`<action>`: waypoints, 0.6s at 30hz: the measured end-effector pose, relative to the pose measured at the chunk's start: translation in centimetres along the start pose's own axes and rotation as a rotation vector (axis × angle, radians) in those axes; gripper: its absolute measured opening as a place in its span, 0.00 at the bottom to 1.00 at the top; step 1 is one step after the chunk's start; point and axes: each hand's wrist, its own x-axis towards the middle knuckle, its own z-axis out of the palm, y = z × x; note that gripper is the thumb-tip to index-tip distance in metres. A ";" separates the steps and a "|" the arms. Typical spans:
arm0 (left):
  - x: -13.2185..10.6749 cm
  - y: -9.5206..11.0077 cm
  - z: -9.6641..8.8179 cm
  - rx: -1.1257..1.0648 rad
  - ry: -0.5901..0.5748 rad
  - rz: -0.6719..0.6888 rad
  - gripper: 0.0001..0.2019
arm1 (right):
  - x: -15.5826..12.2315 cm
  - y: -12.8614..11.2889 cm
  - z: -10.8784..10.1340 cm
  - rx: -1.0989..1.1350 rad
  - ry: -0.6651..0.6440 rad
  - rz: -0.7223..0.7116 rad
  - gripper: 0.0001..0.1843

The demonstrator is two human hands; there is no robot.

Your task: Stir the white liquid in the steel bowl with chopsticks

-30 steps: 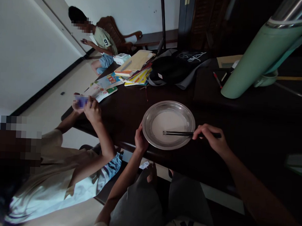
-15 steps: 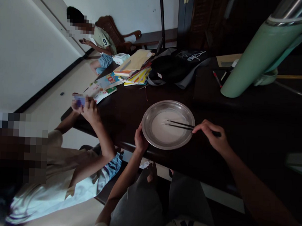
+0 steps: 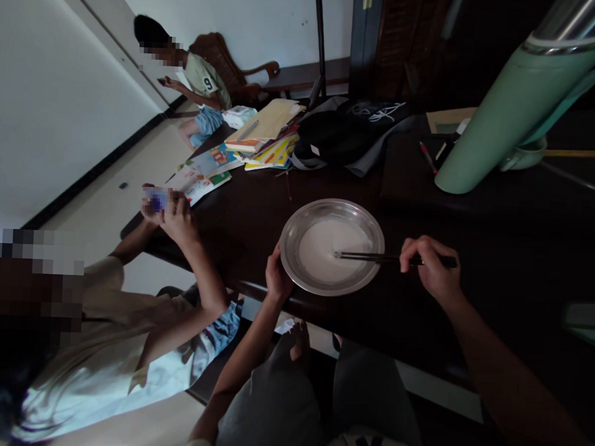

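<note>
A round steel bowl stands near the front edge of the dark table, with a whitish liquid in it. My left hand grips the bowl's left side by the rim, some fingers hidden beneath or behind it. In my right hand, to the right of the bowl, is a pair of black chopsticks. The fingers are closed round them. Their tips lie close together and dip into the liquid near its middle, while the shafts cross over the right rim.
Behind the bowl lie a black bag and a stack of books and papers. A tall green bottle stands back right, by a red pen. A person sits close on my left; another person sits farther back.
My right hand has drawn back to the right and away from the rim. The chopstick tips have come together and shifted slightly. My left hand and the bowl stay put.
</note>
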 end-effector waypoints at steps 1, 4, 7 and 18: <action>0.0 0.0 0.0 0.004 0.000 0.001 0.11 | 0.0 0.0 0.1 0.003 -0.045 0.013 0.24; 0.1 0.0 -0.1 0.027 0.008 -0.001 0.11 | -0.1 0.0 0.2 -0.099 -0.213 0.025 0.21; 0.0 0.0 -0.1 0.021 0.010 0.000 0.12 | 0.0 0.0 0.0 -0.144 -0.124 -0.009 0.19; -0.1 0.1 0.1 0.002 0.009 -0.004 0.12 | 0.0 -0.1 -0.1 -0.152 -0.135 -0.009 0.19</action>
